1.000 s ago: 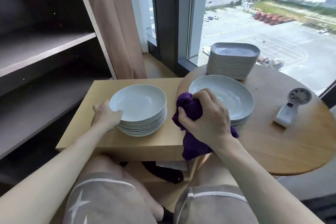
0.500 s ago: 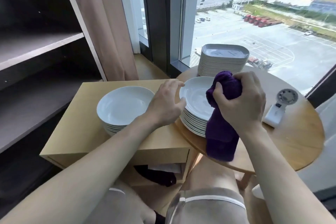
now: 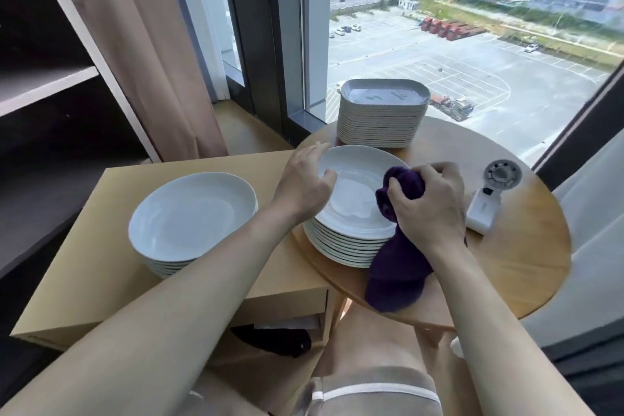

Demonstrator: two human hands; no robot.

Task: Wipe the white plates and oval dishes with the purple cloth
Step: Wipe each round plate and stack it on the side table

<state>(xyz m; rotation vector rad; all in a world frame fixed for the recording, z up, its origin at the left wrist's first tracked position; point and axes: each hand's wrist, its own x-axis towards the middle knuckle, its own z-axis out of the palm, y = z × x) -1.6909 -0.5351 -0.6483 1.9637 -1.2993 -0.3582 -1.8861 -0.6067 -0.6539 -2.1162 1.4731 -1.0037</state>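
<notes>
- Head view: left hand (image 3: 304, 186) curls over the top plate (image 3: 351, 199) at its left rim; right hand (image 3: 429, 209) clutches the bunched cloth (image 3: 398, 267) at its right edge.
- The plate tops the stack (image 3: 341, 246) on the round table (image 3: 516, 263); glazed, probably slick and brittle, best gripped by the rim.
- The cloth is soft and limp.

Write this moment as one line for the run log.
phase: wiping | left hand: grips rim of top plate | right hand: holds purple cloth at its right edge | oval dishes: stacked behind, untouched
</notes>
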